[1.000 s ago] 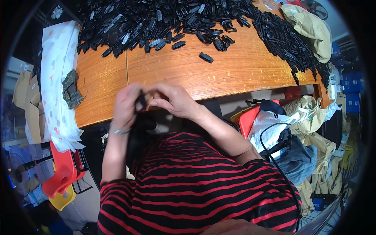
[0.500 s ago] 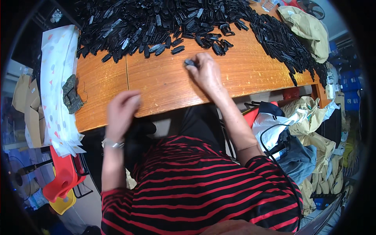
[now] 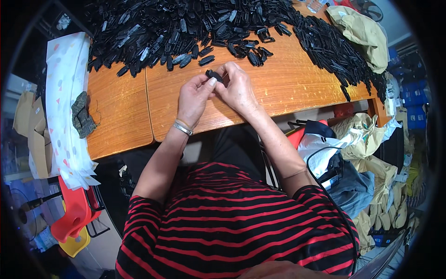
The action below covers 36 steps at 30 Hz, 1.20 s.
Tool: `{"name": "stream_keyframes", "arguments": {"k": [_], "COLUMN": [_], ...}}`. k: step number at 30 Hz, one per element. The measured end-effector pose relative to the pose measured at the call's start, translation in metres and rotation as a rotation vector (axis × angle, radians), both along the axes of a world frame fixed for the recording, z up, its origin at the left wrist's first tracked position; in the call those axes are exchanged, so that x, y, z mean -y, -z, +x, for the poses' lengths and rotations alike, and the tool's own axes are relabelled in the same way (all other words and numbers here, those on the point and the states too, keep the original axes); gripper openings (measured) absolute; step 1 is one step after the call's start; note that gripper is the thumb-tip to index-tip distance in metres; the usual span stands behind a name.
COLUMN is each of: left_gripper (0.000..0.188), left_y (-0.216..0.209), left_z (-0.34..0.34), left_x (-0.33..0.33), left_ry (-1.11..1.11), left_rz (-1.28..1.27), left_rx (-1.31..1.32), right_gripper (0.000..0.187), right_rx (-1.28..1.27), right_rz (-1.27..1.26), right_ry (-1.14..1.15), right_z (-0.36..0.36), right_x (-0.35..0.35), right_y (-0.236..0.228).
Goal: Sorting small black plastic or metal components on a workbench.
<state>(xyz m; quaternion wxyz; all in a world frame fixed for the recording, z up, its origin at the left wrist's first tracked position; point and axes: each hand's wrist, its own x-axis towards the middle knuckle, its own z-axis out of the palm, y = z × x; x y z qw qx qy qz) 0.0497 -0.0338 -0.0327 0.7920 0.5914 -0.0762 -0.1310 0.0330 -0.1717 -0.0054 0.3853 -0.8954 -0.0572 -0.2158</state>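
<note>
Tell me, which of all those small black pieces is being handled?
The black piece held at the fingertips of the left hand and right hand. The others lie scattered or heaped on the wooden table, with neither hand touching them.

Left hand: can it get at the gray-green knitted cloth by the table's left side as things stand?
Probably yes: only wooden tabletop shows between the left hand and the knitted cloth. Its grip is on a black plastic part, shared with the right hand, so it might need freeing first.
</note>
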Motion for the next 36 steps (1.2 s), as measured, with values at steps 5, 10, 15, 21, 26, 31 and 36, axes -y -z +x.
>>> {"name": "stream_keyframes", "arguments": {"k": [5,10,15,21,26,31,36], "left_gripper": [0.017,0.017,0.019,0.019,0.024,0.028,0.029], "left_y": [0.004,0.001,0.005,0.008,0.007,0.008,0.006], "left_z": [0.008,0.005,0.001,0.003,0.002,0.001,0.0], "left_x": [-0.004,0.003,-0.001,-0.003,-0.003,-0.004,-0.007], "left_ry": [-0.046,-0.034,-0.02,-0.015,-0.004,0.013,-0.01], "left_rz": [0.022,0.129,0.15,0.099,0.097,0.075,-0.003], "left_rx": [-0.033,0.006,0.026,0.054,0.064,0.069,0.07], "right_gripper": [0.025,0.022,0.013,0.025,0.043,0.032,0.025], "right_rx": [-0.153,-0.02,-0.157,-0.216,-0.31,-0.211,-0.354], "right_rz": [0.071,-0.304,-0.543,-0.5,0.385,1.14,0.967], "right_ry": [-0.242,0.12,0.24,0.078,-0.019,-0.103,-0.076], "right_z": [0.019,0.074,0.1,0.077,0.055,0.019,-0.007], "right_x": [0.015,0.047,0.031,0.013,0.027,0.011,0.009], "right_y": [-0.005,-0.007,0.001,-0.007,-0.012,0.002,0.017]}}
